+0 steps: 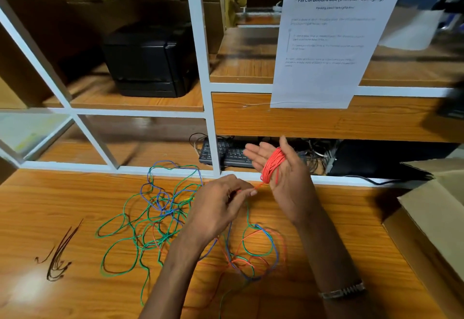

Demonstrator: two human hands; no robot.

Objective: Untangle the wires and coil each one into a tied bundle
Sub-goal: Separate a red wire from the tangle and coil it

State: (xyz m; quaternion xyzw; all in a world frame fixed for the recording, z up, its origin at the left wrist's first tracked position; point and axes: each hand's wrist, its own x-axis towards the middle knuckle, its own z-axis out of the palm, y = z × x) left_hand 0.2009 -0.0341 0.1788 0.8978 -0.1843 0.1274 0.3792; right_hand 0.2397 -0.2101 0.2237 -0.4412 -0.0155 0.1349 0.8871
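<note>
Holding its fingers straight and palm up, the right hand [281, 175] carried the coiled orange wire [272, 166] around it, while the left hand [221, 203] pinched that wire's free end above the wooden table [75, 193], beside the tangled green and blue wires [160, 213].

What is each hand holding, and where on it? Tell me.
The left hand pinches the orange wire at the strand just below its coil. The right hand, fingers straight, carries that coil wound around its palm.
</note>
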